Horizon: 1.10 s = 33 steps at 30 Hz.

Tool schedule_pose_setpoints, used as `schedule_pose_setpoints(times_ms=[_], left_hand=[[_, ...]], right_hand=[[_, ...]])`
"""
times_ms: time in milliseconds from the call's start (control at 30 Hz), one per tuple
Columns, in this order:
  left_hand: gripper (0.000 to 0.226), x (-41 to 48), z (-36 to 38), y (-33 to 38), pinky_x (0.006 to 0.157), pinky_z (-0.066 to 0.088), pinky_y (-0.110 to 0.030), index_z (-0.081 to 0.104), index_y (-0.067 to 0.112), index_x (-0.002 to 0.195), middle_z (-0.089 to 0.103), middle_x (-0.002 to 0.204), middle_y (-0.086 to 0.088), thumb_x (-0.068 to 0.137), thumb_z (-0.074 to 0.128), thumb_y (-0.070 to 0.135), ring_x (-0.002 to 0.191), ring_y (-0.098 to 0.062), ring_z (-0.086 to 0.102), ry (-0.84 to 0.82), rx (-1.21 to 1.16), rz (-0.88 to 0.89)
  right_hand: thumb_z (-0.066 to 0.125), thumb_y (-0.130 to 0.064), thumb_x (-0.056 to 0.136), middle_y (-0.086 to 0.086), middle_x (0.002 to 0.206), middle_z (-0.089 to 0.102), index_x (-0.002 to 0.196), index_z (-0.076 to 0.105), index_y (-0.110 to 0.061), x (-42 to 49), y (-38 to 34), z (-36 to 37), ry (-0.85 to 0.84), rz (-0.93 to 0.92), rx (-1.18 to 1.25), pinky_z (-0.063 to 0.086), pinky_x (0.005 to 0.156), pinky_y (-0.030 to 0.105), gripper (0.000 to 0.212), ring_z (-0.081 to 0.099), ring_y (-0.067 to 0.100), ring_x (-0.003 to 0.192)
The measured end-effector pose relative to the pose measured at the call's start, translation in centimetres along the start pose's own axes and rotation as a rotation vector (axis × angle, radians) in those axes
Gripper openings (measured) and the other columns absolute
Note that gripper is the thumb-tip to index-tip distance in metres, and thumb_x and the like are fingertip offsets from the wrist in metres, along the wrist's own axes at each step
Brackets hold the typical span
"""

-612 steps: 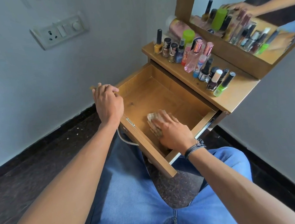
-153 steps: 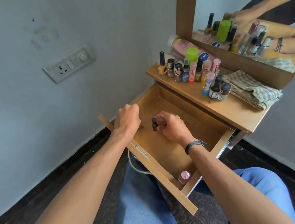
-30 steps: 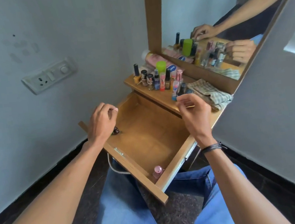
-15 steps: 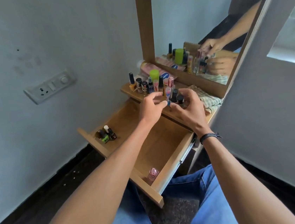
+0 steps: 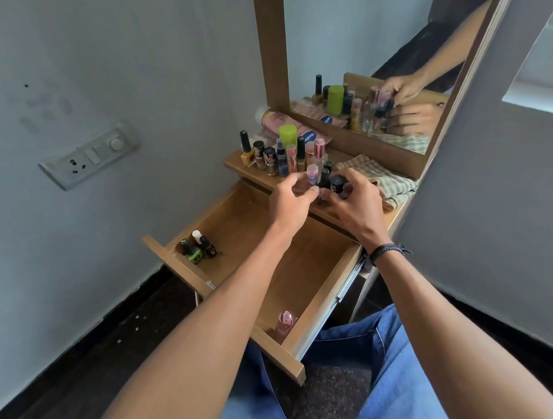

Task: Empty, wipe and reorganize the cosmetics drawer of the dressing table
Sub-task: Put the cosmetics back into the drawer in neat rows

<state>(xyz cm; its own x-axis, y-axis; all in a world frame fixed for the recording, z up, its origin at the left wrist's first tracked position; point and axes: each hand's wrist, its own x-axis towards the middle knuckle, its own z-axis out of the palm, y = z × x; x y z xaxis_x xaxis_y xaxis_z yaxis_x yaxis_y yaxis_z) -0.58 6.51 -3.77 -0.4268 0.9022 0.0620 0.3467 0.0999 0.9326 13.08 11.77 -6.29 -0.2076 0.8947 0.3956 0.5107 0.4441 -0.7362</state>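
Mirror, tall, wood-framed, standing on the back edge of the dressing table top; it reflects both hands and the bottles. Cosmetics drawer, wooden, pulled fully out below the top's front edge, over the person's jeans; most of its floor is bare. Switch plate, grey, on the wall to the left of the drawer. Checked cloth, folded, at the right end of the top. Lotion tube, pink, lying along the back edge at the left end, against the mirror frame. Left hand, reached across the drawer to the top's front edge, thumb and fingers curled and pinching a pink-capped bottle. Right hand, with a dark wristband, just beside the left hand, fingers curled round a black-capped bottle. Row of small bottles, upright, close together on the left half of the top, from a yellow bottle at the left edge to a green-capped bottle behind. Three nail polishes in the drawer's front-left corner, touching: green, dark red, white-capped. Pink bottle, alone in the front-right corner, against the front panel.
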Motion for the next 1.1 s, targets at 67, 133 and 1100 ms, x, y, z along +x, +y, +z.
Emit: schedule_pose_setpoints(times_ms=[67, 133, 1100], left_hand=[[0.03, -0.2, -0.2, -0.1, 0.094, 0.051, -0.032, 0.069, 0.017, 0.121, 0.067, 0.123, -0.002, 0.092, 0.072, 0.021, 0.111, -0.018, 0.059, 0.0, 0.017, 0.009], [0.027, -0.4, -0.4, -0.1, 0.09, 0.051, -0.031, 0.07, 0.016, 0.119, 0.067, 0.119, -0.002, 0.092, 0.072, 0.02, 0.108, -0.018, 0.06, 0.004, 0.019, 0.017], [0.015, -6.8, -14.9, -8.5, 0.057, 0.042, -0.028, 0.058, 0.028, 0.087, 0.067, 0.082, 0.007, 0.087, 0.057, 0.013, 0.075, -0.019, 0.065, -0.267, 0.963, -0.013]], right_hand=[[0.079, -0.031, 0.085, -0.006, 0.094, 0.066, 0.103, 0.066, -0.016, -0.1, -0.1, -0.1, -0.015, -0.008, 0.019, 0.043, 0.065, 0.016, 0.026, 0.061, 0.013, 0.08], [0.079, -0.032, 0.085, -0.006, 0.094, 0.067, 0.103, 0.066, -0.019, -0.3, -0.2, -0.2, -0.033, -0.014, 0.028, 0.044, 0.066, 0.016, 0.026, 0.062, 0.012, 0.081], [0.069, -0.036, 0.084, -0.012, 0.087, 0.066, 0.091, 0.059, -0.03, -8.2, -2.3, 5.9, -0.543, -0.002, -0.038, 0.05, 0.064, 0.031, 0.014, 0.062, 0.009, 0.075]])
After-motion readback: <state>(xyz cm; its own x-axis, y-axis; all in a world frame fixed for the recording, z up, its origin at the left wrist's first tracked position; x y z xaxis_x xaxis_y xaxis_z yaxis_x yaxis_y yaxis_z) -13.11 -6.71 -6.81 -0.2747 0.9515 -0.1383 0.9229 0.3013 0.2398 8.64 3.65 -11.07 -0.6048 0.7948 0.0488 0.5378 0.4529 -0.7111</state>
